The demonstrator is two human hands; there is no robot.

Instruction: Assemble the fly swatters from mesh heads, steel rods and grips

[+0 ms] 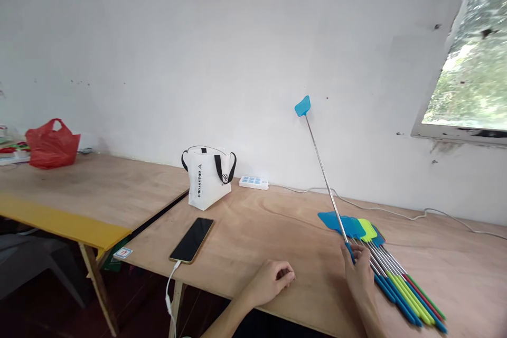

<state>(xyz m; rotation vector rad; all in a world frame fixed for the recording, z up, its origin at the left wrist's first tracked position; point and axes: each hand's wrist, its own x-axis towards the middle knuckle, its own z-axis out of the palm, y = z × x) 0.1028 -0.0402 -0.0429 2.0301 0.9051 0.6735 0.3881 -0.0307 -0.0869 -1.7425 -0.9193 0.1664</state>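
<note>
The right grip is clamped on a fly swatter's blue handle; the shaft slants up, its blue head before the wall. Other swatters lie beside it on the surface. The left grip rests there, fingers loosely curled together, near a phone.
</note>
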